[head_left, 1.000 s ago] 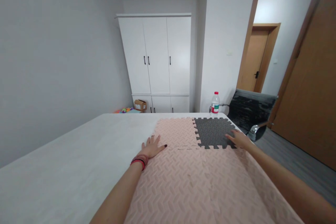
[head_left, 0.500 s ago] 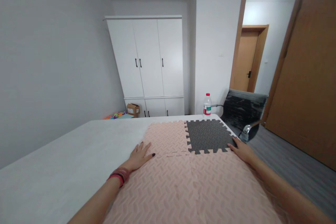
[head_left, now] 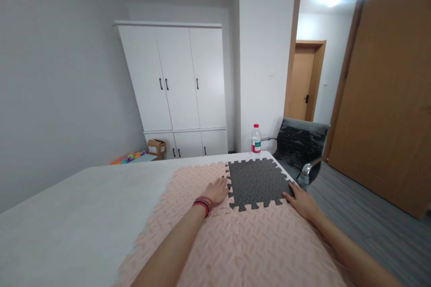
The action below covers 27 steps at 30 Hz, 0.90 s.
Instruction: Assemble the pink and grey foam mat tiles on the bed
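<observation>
My left hand (head_left: 217, 190) lies flat and open on a pink foam mat (head_left: 191, 184), fingertips touching the toothed left edge of the dark grey foam mat (head_left: 256, 183). A red and dark band circles that wrist. My right hand (head_left: 301, 202) rests open, palm down, at the grey mat's near right corner, holding nothing.

The grey mat sits at the far right corner of the white counter (head_left: 77, 215), its teeth locked into the pink mats on its left and near sides. I judge it light, soft and bendy, with a ribbed, grippy face, so it should flop if lifted by one corner. The free outer edges or a corner look like the best places to grip.

I count one grey mat, and at least three pink ones, though their seams are faint. Beyond stand one water bottle (head_left: 256, 141), one black chair (head_left: 299, 150), one white wardrobe (head_left: 175, 85) and one small cardboard box (head_left: 156, 147).
</observation>
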Available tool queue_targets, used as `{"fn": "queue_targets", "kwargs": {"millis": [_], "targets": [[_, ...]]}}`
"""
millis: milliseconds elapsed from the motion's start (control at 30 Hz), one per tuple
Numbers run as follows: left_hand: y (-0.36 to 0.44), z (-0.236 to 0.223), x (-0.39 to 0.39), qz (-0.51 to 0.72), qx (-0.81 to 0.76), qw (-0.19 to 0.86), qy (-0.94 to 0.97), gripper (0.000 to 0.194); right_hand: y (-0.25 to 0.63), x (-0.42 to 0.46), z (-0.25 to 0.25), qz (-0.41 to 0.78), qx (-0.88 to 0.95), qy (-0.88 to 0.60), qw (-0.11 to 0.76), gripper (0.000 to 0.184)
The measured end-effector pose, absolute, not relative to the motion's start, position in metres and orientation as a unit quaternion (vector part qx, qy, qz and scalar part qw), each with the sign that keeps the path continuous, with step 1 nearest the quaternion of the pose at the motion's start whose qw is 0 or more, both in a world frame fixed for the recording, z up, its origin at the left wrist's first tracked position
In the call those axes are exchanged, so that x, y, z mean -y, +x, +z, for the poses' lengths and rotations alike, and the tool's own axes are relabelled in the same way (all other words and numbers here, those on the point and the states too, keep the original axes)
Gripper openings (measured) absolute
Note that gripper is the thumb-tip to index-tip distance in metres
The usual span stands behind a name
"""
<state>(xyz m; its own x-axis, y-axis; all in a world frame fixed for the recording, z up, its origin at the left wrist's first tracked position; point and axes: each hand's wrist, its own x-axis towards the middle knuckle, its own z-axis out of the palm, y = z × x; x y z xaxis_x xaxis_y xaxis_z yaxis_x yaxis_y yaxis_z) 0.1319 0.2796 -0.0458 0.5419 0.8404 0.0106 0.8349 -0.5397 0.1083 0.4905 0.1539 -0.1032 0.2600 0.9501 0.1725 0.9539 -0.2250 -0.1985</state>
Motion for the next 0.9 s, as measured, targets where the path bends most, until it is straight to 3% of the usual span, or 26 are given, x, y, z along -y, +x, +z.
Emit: {"fn": "queue_targets", "kwargs": {"millis": [167,500,900], "targets": [[0.143,-0.072,-0.292,0.043,-0.48,0.065,0.874,0.059,0.489,-0.156,-0.104,-0.006,0.606,-0.785,0.128,0.078],[0.148,-0.071,-0.336,0.059,-0.466,0.078,0.88,0.075,0.489,-0.156,-0.1,-0.002,0.611,-0.778,0.144,0.076],[0.174,-0.069,-0.385,0.111,-0.48,0.002,0.87,0.037,0.487,-0.159,-0.1,-0.006,0.606,-0.779,0.16,0.075]]}}
